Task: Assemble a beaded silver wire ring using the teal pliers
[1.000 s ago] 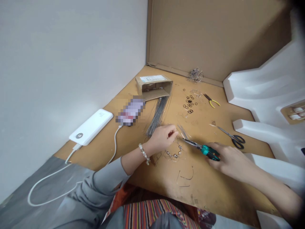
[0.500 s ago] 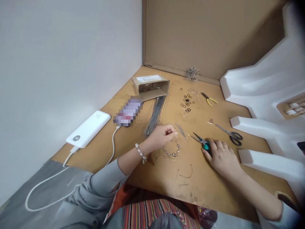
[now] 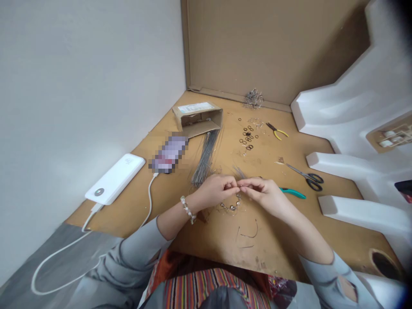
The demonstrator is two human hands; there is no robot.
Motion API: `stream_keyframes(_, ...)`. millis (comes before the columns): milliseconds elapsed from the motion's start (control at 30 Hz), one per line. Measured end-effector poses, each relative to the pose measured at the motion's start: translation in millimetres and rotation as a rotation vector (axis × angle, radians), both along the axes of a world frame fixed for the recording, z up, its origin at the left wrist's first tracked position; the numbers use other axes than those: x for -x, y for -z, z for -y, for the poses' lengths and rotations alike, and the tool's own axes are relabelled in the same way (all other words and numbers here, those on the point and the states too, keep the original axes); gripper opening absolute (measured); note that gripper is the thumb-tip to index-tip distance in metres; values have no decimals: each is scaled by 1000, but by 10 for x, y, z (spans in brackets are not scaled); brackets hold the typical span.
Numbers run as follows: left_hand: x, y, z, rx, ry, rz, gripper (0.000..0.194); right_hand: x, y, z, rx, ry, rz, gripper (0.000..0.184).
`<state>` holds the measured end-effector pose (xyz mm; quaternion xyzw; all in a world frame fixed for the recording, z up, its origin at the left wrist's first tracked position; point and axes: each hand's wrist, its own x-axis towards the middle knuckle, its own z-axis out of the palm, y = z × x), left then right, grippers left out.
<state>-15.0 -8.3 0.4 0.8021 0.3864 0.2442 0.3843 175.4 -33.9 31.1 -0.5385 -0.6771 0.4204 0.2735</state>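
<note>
My left hand (image 3: 216, 189) is closed in a pinch on the thin end of a beaded wire chain (image 3: 232, 207). The chain curves across the tabletop just below the fingers, with small clear beads along it. Fingertip to fingertip with it, my right hand (image 3: 264, 194) pinches at the same wire end; the exact spot is tiny and partly covered by the fingers. Behind the right hand lie pliers with a teal handle (image 3: 293, 192), their jaws mostly hidden. A few short cut wires (image 3: 238, 172) lie just beyond the fingertips.
Straight wires (image 3: 204, 161) fan out of an open cardboard box (image 3: 201, 122). Dark rings (image 3: 247, 136), yellow-handled pliers (image 3: 277, 131) and scissors (image 3: 309, 177) lie farther back. A phone (image 3: 170, 152) and a white power bank (image 3: 116, 178) are at left; white foam (image 3: 337, 165) borders the right.
My right hand has let go of the teal-handled pliers, leaving them on the table, and moved left to meet my left hand. The left hand stays at the wire. The view shifted slightly.
</note>
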Motion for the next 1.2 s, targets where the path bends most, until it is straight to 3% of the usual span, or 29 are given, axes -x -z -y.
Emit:
stream_keyframes(133,-8,-4,-5,2,9,9,24,12,120,-41,168,56,-149,27)
stream_keyframes(233,34,-34,-58,22,-60,30,23,-89,185,-52,233,129,-233,30)
stream_keyframes(367,107,-26,-136,-52,-182,-139,20,-193,238,-71,199,269,-281,33)
stream_keyframes(533,72,78,-140,-97,-58,-306,23,-151,242,-36,203,276,-277,35)
stream_keyframes(700,26,105,-133,-51,-16,-286,20,-47,275,26,141,273,-242,33)
stream_keyframes(967,12,120,-133,147,-42,-136,20,-68,272,7,84,289,-197,29)
stream_keyframes(1200,-28,188,-135,113,-34,-144,26,-87,296,1,117,280,-176,29)
